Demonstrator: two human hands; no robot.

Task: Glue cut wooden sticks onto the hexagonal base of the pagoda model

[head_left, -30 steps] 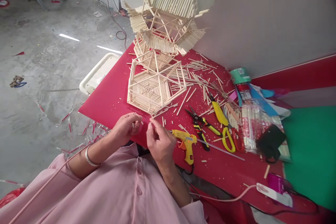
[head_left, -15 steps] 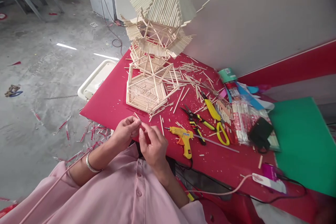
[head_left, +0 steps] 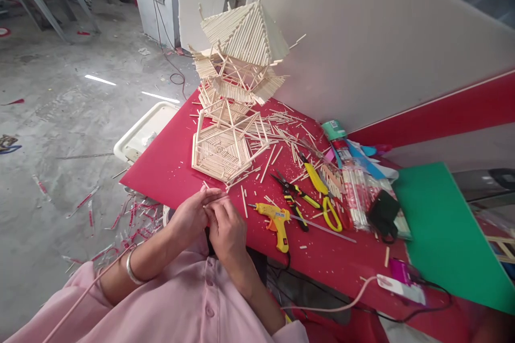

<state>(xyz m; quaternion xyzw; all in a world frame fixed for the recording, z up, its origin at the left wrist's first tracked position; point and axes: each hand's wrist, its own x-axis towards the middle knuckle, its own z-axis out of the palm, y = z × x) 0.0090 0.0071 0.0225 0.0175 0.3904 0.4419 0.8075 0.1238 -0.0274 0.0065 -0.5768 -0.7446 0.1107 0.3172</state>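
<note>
My left hand (head_left: pixel 191 216) and my right hand (head_left: pixel 226 228) meet at the near edge of the red table (head_left: pixel 169 163), fingers pinched together on a thin pale wooden stick (head_left: pixel 212 201) between them. Just beyond the hands lies a flat hexagonal panel of sticks (head_left: pixel 221 147). Behind it rises a tall tiered stick model with a pitched roof (head_left: pixel 239 59). A yellow glue gun (head_left: pixel 276 220) rests on the table right of my right hand.
Loose sticks litter the table. Yellow-handled cutters (head_left: pixel 293 193), yellow scissors (head_left: pixel 322 193), stick packets (head_left: pixel 358 193), a green tape roll (head_left: pixel 333 129) and a black adapter (head_left: pixel 382 213) lie to the right, near a green sheet (head_left: pixel 446 230). A white tray (head_left: pixel 145 126) sits left.
My right hand has drawn in to the left until its fingers meet the left hand's on the stick. The camera has tilted up, so more of the model's roof shows.
</note>
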